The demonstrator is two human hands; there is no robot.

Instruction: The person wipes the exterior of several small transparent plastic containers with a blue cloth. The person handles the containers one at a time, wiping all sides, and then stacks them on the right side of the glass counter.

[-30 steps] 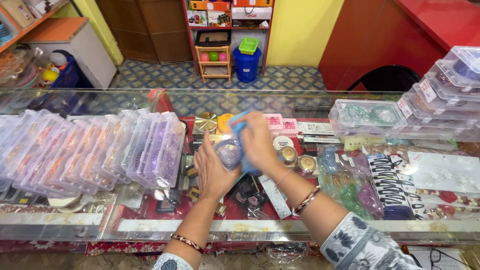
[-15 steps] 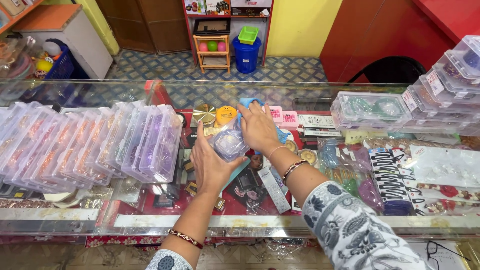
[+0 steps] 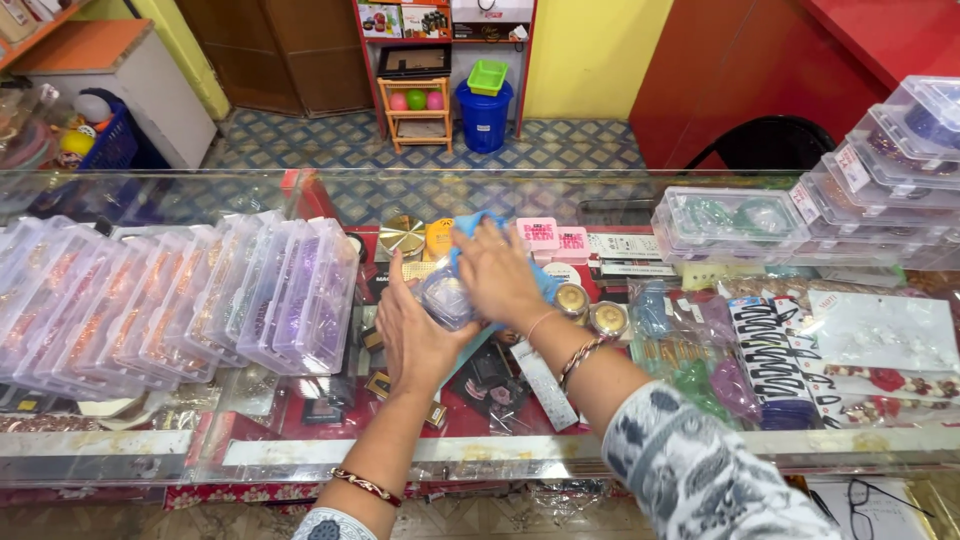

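Both hands sit about where they were half a second ago, over the middle of the glass counter [image 3: 300, 190], but the right hand [image 3: 497, 272] now lies flatter over the blue cloth [image 3: 545, 283], its fingers spread and pressing the cloth against the clear round box [image 3: 445, 298]. Earlier, more of the box showed between the two hands; now the right hand and cloth cover its far side, and only its near left part is seen. The left hand [image 3: 415, 335] has stayed cupped under and beside the box, palm up toward it, fingers curled round its left edge and holding it. The box is held just above the counter, between the two hands.

To the left, a row of clear plastic cases [image 3: 200, 300] leans on the glass, unchanged. To the right, more clear cases [image 3: 730, 225] are stacked near the far edge. Two gold round tins [image 3: 590, 310] sit under the glass just right of the right wrist, as before.
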